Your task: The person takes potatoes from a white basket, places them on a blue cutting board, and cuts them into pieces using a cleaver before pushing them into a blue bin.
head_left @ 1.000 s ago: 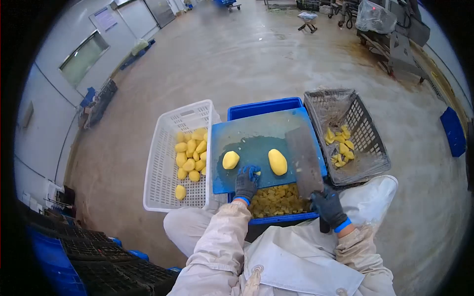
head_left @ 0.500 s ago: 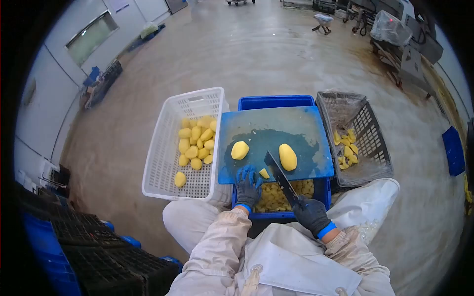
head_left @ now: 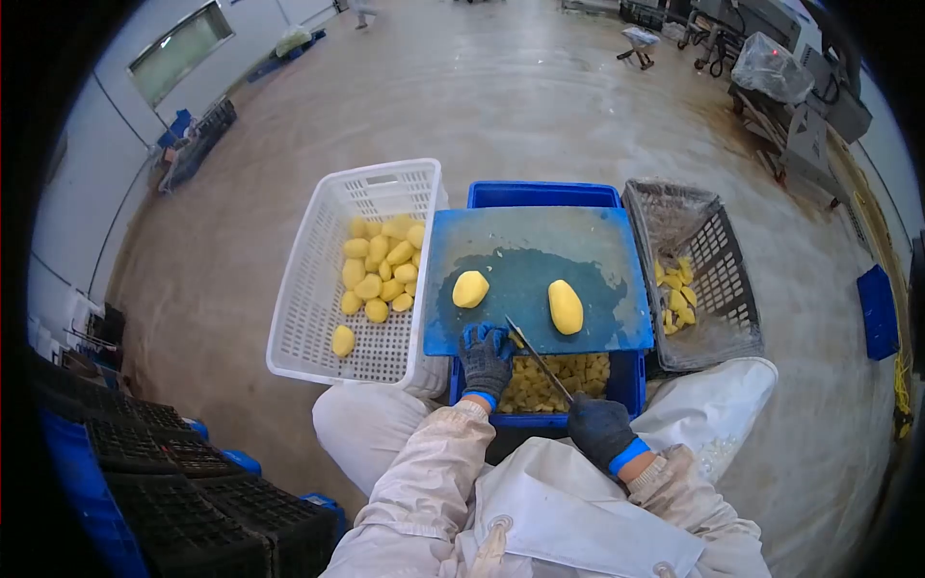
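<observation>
My right hand (head_left: 599, 430), in a dark glove, grips the handle of a kitchen knife (head_left: 541, 361). The blade points up and left over the front edge of the blue cutting board (head_left: 588, 231), edge-on to me. By the knife tip lies a small potato piece (head_left: 517, 340), partly hidden. My left hand (head_left: 486, 362), gloved in dark blue, has its fingers bent over the board's front edge against that piece. Farther up the board rest two peeled potatoes, a cut one (head_left: 470, 289) at left and a long one (head_left: 566, 307) at right.
A white crate (head_left: 289, 289) with peeled potatoes stands left of the board. Under the board is a blue bin (head_left: 631, 390) containing potato chunks (head_left: 549, 387). At right, a dark lined crate (head_left: 737, 318) contains yellow pieces. Black crates (head_left: 193, 501) stand at lower left.
The knife has swung left and turned edge-on, its tip now by the small piece. My left hand's fingers have drawn in towards that piece. My view has shifted slightly.
</observation>
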The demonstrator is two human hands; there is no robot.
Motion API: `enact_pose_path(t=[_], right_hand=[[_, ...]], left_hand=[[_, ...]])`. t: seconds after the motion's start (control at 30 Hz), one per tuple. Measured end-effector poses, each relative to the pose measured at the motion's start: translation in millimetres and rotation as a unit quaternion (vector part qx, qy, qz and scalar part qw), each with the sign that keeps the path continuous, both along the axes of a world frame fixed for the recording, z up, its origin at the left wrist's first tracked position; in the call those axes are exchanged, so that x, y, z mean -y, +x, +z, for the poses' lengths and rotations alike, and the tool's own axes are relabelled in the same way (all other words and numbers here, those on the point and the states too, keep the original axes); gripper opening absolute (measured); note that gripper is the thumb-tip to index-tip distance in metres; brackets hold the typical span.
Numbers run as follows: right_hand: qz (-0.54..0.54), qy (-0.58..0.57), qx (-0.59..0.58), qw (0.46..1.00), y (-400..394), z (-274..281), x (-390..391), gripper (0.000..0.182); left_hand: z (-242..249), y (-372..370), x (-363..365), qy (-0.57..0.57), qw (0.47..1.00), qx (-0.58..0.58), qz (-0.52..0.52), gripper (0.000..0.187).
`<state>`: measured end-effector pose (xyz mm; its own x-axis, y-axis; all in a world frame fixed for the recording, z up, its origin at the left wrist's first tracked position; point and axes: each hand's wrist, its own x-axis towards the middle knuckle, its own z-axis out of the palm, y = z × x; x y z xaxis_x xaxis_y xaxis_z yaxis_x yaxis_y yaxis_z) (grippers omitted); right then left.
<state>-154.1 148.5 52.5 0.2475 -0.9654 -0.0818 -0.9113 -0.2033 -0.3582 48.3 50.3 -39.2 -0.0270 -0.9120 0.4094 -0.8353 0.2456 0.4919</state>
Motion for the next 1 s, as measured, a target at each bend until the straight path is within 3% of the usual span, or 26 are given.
enact_pose_path(t=[0.07,0.2,0.27,0.33,0.4,0.43,0.47,0.53,0.57,0.6,0.67,0.7,0.77,0.8,0.83,0.87,0.93,0.97,1.0], right_hand=[[0.006,0.063,-0.052,0.997,2,-6,5,0.017],[0.011,0.037,-0.035,0.999,-4,-10,6,0.019],[-0.024,0.024,0.082,0.996,-17,9,1,0.020],[-0.066,0.021,0.120,0.990,-30,25,-9,0.020],[-0.112,0.009,0.159,0.981,-43,28,-11,0.021],[-0.148,0.006,0.187,0.971,-51,26,-11,0.021],[-0.182,0.002,0.215,0.959,-60,24,-11,0.021],[-0.180,-0.043,0.201,0.962,-75,8,-9,0.021],[-0.222,-0.011,0.269,0.937,-78,8,-8,0.021],[-0.263,0.022,0.334,0.905,-81,7,-8,0.020],[-0.277,0.001,0.384,0.881,-84,-5,-6,0.020],[-0.285,-0.018,0.429,0.857,-87,-14,-5,0.019],[-0.256,-0.062,0.395,0.880,-100,-59,-1,0.018],[-0.220,-0.104,0.359,0.901,-105,-73,-2,0.017],[-0.312,0.013,0.478,0.821,-93,-28,-1,0.014],[-0.320,0.018,0.477,0.819,-87,-9,0,0.014],[-0.359,0.040,0.552,0.752,-83,10,0,0.014],[-0.338,0.012,0.547,0.766,-84,16,-1,0.016],[-0.346,0.017,0.545,0.764,-85,14,-2,0.016]], left_hand=[[1,1,1,0.014,1.000,0.002,-0.003,0.021],[13,1,1,0.075,0.997,0.007,-0.009,0.026],[7,2,14,0.049,0.998,0.028,-0.019,0.029],[10,5,13,0.038,0.997,0.051,-0.031,0.032],[26,5,23,0.129,0.983,0.036,-0.127,0.039],[21,1,29,0.113,0.971,0.122,-0.171,0.041],[21,-6,27,0.110,0.970,0.125,-0.174,0.041],[50,-23,14,0.271,0.902,0.168,-0.290,0.042],[50,-25,8,0.205,0.912,0.141,-0.327,0.041],[60,-31,10,0.204,0.909,0.145,-0.332,0.041],[83,-49,19,0.264,0.937,0.133,-0.185,0.050],[79,-57,30,0.264,0.936,0.134,-0.191,0.050],[66,-74,56,0.090,0.982,0.014,-0.165,0.063],[73,-87,61,0.094,0.981,0.013,-0.169,0.063],[85,-102,63,0.142,0.971,0.114,-0.154,0.068],[91,-113,65,0.190,0.948,0.214,-0.140,0.073],[90,-125,73,0.250,0.913,0.280,-0.160,0.076],[88,-129,75,0.299,0.874,0.343,-0.172,0.079],[79,-128,76,0.306,0.870,0.344,-0.178,0.079]])
